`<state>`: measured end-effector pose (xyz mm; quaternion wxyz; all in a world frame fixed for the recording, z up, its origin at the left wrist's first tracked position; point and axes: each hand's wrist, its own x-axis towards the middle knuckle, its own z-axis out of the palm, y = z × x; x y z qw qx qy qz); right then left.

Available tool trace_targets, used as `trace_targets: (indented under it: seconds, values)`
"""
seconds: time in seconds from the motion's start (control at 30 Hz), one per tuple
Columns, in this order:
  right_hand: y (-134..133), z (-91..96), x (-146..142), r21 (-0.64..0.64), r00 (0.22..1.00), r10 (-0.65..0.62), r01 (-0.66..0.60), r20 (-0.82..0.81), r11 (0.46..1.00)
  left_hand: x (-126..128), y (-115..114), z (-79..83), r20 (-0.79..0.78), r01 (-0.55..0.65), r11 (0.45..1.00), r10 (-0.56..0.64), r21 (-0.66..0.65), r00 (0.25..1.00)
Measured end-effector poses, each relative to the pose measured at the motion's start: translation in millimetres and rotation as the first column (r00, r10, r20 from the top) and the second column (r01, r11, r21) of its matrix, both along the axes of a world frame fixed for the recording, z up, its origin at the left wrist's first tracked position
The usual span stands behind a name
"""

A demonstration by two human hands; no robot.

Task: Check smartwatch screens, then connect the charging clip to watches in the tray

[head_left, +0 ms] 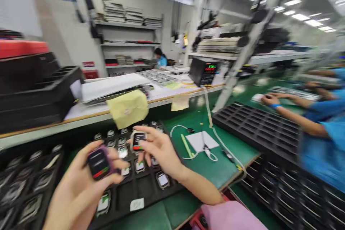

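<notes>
My left hand (81, 190) is closed around a purple-framed smartwatch (98, 163), its lit screen turned toward me with red and green at the bottom. Between the thumb and fingers of my right hand (164, 152) is a light-framed smartwatch (138, 140) with a dark screen and a red strip. Both hands are raised over a black compartment tray (125, 196) that carries several watch cases, some with white and green screens. A small white label (137, 204) lies at the tray's near edge.
Another black tray (25, 187) of watch cases sits at left. A white cable (208, 111) runs from a power supply (205, 72) past a white paper (202, 141) and a green pen (186, 145). At right, a blue-sleeved co-worker (323, 129) works beyond a black tray (256, 125).
</notes>
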<state>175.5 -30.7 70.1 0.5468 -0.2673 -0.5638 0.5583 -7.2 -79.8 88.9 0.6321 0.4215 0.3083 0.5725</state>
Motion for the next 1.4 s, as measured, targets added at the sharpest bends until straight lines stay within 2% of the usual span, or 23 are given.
trace_targets:
  seconds: [0.07, 0.23, 0.33, 0.5, 0.73, 1.0, 1.2, 1.4]
  values:
    - [6.0, 3.2, 0.0, 0.006, 1.0, -0.021, 0.021, 0.014, 1.0, -2.9, 1.4, -2.7, -0.013, -0.042, 0.999, 0.042, -0.01, 0.999]
    - [14.3, 6.4, -5.9, -0.037, 0.998, -0.032, 0.034, 0.05, 0.999, -3.6, 22.2, -19.5, -0.032, 0.002, 0.99, 0.003, 0.14, 0.999]
    - [14.1, 7.8, -8.3, -0.041, 0.996, -0.039, 0.043, 0.086, 0.998, -7.4, 26.7, -24.2, -0.016, 0.023, 0.981, -0.02, 0.193, 1.0]
    - [10.4, 10.4, -9.5, -0.046, 0.992, -0.045, 0.051, 0.116, 0.998, -10.9, 27.0, -24.7, 0.019, 0.059, 0.974, -0.065, 0.218, 0.998]
    - [7.6, 11.0, -10.5, -0.032, 0.987, -0.045, 0.05, 0.155, 0.998, -11.7, 30.2, -24.8, -0.001, 0.041, 0.971, -0.042, 0.234, 0.999]
    - [5.7, 9.0, -6.0, 0.019, 0.991, 0.08, -0.083, 0.109, 0.996, -14.4, 29.8, -24.5, 0.033, 0.058, 0.951, -0.071, 0.304, 0.997]
    - [4.8, 8.3, -9.6, 0.04, 0.993, 0.046, -0.051, 0.111, 0.998, -13.8, 26.2, -21.2, -0.005, 0.039, 0.956, -0.039, 0.29, 0.999]
    - [4.3, 6.2, -9.0, 0.035, 0.992, 0.103, -0.106, 0.072, 0.994, -13.8, 26.9, -19.9, -0.066, -0.005, 0.96, 0.025, 0.28, 0.998]
